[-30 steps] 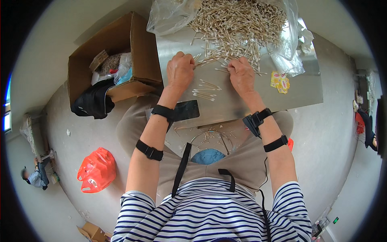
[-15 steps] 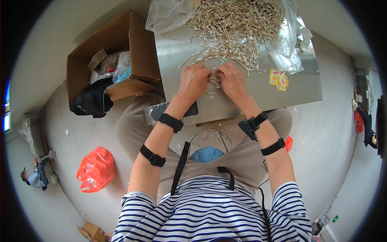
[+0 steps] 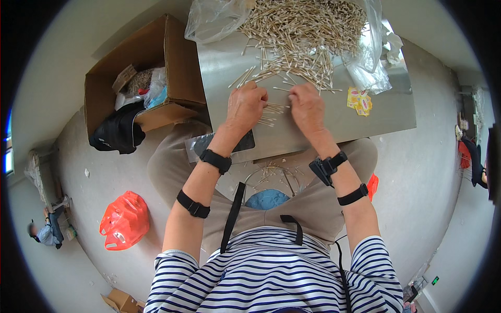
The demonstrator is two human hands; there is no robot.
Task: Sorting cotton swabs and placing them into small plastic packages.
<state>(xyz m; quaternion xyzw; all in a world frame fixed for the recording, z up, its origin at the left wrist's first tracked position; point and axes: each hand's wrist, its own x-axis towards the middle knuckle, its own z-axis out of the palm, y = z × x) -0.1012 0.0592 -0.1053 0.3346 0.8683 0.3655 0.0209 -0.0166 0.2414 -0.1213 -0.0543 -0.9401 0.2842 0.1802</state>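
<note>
Across the middle of the view, a metal-topped table (image 3: 339,122) is bearing most of the things, with an open cardboard box (image 3: 182,65) standing beside its left edge. Toward the far edge, a heap of wooden-stick cotton swabs (image 3: 305,26) is spreading out over a clear plastic bag (image 3: 214,21). Nearer the front edge, the left hand (image 3: 244,107) and right hand (image 3: 308,109) are facing each other, fingers bent inward; whether either is grasping anything I cannot tell. Some yellow cards (image 3: 360,101) are lying toward the right edge. Between the hands, a small row of swabs (image 3: 275,108) is lying just right of the left hand, the nearer one, which is covering its left ends. Its long axis is running roughly left to right, white tips pointing rightward. Just beyond, a lone swab (image 3: 282,88) is pointing sideways toward the right fingertips.
</note>
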